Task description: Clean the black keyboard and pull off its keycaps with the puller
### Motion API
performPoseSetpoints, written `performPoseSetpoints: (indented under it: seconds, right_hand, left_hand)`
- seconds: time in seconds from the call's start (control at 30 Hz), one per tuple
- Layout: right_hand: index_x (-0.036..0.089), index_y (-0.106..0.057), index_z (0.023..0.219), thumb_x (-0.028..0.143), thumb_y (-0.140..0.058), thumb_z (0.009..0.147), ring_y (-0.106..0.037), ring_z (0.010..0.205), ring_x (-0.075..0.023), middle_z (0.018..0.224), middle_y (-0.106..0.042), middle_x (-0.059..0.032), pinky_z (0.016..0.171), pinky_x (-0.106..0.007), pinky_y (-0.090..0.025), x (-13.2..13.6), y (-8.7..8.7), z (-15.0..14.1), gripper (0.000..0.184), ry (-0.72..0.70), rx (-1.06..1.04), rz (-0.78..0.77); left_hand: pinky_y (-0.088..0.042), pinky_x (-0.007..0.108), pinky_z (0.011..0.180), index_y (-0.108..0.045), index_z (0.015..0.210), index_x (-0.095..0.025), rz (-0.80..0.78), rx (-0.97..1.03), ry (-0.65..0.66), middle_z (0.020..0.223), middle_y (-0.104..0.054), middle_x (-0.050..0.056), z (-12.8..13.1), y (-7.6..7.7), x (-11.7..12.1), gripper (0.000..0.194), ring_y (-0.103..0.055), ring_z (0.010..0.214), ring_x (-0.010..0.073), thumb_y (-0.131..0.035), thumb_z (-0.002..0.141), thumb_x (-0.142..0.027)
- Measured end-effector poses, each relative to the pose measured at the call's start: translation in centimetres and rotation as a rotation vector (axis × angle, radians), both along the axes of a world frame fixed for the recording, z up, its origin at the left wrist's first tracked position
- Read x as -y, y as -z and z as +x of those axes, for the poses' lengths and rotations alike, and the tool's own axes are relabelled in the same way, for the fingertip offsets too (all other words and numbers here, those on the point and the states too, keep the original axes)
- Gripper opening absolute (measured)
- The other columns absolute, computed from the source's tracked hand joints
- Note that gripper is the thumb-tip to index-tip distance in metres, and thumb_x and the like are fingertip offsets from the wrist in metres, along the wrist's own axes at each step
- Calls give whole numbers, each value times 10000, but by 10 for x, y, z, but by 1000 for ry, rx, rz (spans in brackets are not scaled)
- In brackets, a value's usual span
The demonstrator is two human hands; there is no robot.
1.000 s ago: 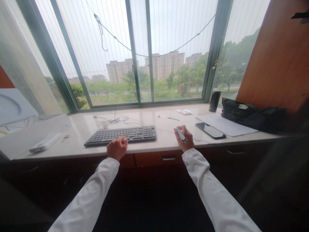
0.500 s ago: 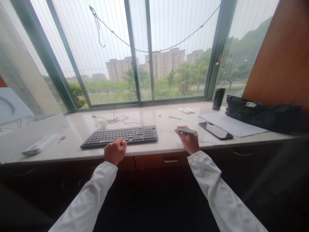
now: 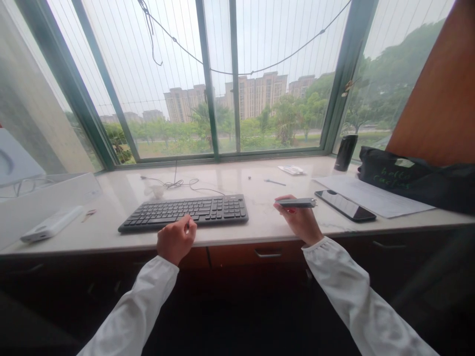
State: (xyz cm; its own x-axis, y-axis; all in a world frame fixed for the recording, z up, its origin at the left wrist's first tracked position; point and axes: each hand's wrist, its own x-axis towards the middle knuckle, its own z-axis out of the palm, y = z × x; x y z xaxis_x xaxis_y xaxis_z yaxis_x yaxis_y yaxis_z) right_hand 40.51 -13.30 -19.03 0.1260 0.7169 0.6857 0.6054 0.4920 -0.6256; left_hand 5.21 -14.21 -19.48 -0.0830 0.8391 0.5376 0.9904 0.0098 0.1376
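My left hand (image 3: 177,239) is closed in a pinch in front of the keyboard (image 3: 185,212), over the desk's front edge. Something small and dark shows between thumb and finger, too little of it to name. My right hand (image 3: 301,222) is wrapped around a slim grey object with a metallic end (image 3: 297,202), held roughly level above the desk. The fingers hide part of it, and its kind is unclear. Just right of that hand lies a black smartphone (image 3: 345,205), face up and apart from it.
Behind the keyboard lies a loose cable (image 3: 174,184). A thin blue-grey stick (image 3: 275,182), a small packet (image 3: 292,170) and white paper (image 3: 382,198) lie farther back. A black tumbler (image 3: 346,153) and black bag (image 3: 389,170) stand right. At left is a white device (image 3: 52,225).
The view has shifted slightly nearer the desk. My right hand has turned a little, so the grey object now points more sideways. My left hand keeps its pinch by the keyboard.
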Motion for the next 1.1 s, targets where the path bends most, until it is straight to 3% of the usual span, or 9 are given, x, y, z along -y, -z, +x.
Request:
performPoseSetpoints:
  seconds: [0.2,0.3,0.37,0.47,0.57,0.67,0.8,0.93,1.1]
  right_hand:
    - [196,-667,920,528,-636,847,-678,662,-177,866,-715,-58,630,-318,-598,-19,-22,-19,342,-255,-117,-67]
    - [181,-653,879,522,-647,843,-718,777,-204,859,-731,-69,750,-342,-613,-39,-29,-27,342,-265,-173,-95]
    - [170,-648,877,515,-634,855,-731,796,-217,839,-745,-84,745,-346,-618,-55,-31,-29,345,-250,-189,-116]
    - [164,-657,866,476,-652,848,-736,745,-211,812,-755,-88,698,-334,-617,-79,-33,-31,313,-220,-186,-133]
    - [173,-670,827,404,-725,788,-729,736,-206,811,-757,-72,728,-339,-603,-99,-33,-32,241,-164,-159,-110]
    - [180,-670,820,362,-751,753,-719,747,-207,814,-755,-58,747,-347,-592,-112,-28,-31,210,-115,-137,-60]
    - [186,-649,830,395,-708,788,-709,718,-196,791,-740,-49,730,-333,-592,-116,-20,-28,221,-82,-110,22]
    - [191,-630,813,424,-654,828,-697,678,-189,769,-714,-45,689,-318,-596,-114,-15,-24,235,-96,-47,73]
    - [194,-625,803,445,-642,840,-690,657,-187,751,-703,-39,665,-312,-596,-112,-14,-27,255,-109,-5,77]
  left_hand:
    - [-196,294,569,-585,735,-226,-22,0,10,636,-624,9,1,-3,2,297,-538,593,181,-405,914,-380]
    - [-202,290,571,-596,741,-230,-53,30,35,632,-615,8,0,-6,3,315,-526,599,181,-395,920,-393]
    - [-223,280,574,-601,725,-230,-71,81,67,621,-605,2,-1,-11,3,321,-519,604,174,-400,915,-393]
    - [-262,266,583,-612,698,-225,-32,145,145,572,-565,-14,1,-26,0,331,-493,572,150,-403,906,-375]
    - [-266,265,574,-615,679,-216,76,133,241,512,-496,-27,11,-52,-9,328,-450,524,133,-407,893,-352]
    - [-251,274,558,-605,645,-204,142,78,372,490,-452,-31,27,-83,-34,324,-423,508,129,-420,880,-330]
    - [-257,269,546,-658,663,-207,35,-1,593,486,-466,-34,51,-109,-96,314,-419,496,126,-439,860,-315]
    - [-270,262,540,-703,693,-204,18,-68,658,526,-535,-13,72,-110,-150,319,-463,526,135,-448,847,-317]
    - [-249,278,536,-694,697,-197,89,-122,671,563,-587,6,82,-94,-163,326,-461,515,141,-457,868,-340]
